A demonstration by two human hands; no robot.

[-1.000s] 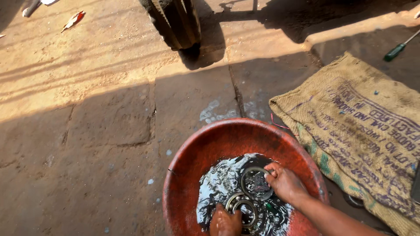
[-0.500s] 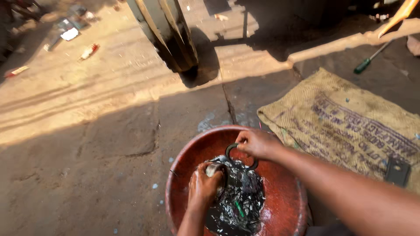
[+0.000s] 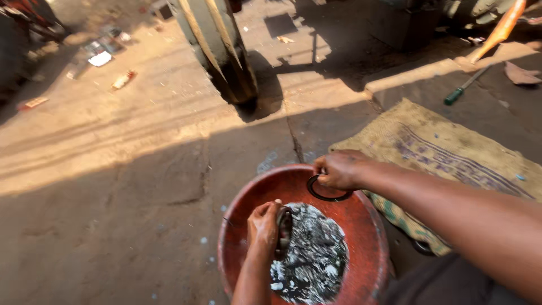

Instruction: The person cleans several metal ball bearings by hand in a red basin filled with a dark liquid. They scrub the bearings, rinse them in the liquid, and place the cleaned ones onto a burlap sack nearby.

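- Two bare hands work over a round red plastic basin (image 3: 361, 226) that sits on the concrete ground (image 3: 124, 186), its bottom holding dark liquid with shiny metal parts (image 3: 313, 254) lying in it.
- Right hand (image 3: 339, 169): reaches in from the right edge of the view, forearm stretched across the burlap sack (image 3: 451, 152) and the basin's far rim; the fingers are curled and pinched on the top of a thin dark ring (image 3: 326, 195), which hangs below the knuckles, above the red inner wall at the far side of the basin.
- Left hand (image 3: 262, 226): comes up from the bottom edge, wrist bent, palm turned to the right; the fingers are closed round a dark, round metal part (image 3: 284, 231) held on edge just over the liquid, at the left side of the basin.
- Both hands are apart, each clamped on its own piece, the right one higher and farther from the person than the left.
- Beside the basin, on the right, the printed burlap sack lies flat on the ground, partly under the basin's rim.
- Farther off, a big ribbed tyre (image 3: 220, 51) stands upright on the concrete, throwing a shadow to the right.
- A green-handled screwdriver (image 3: 466, 86) lies beyond the sack, well apart from the hands.
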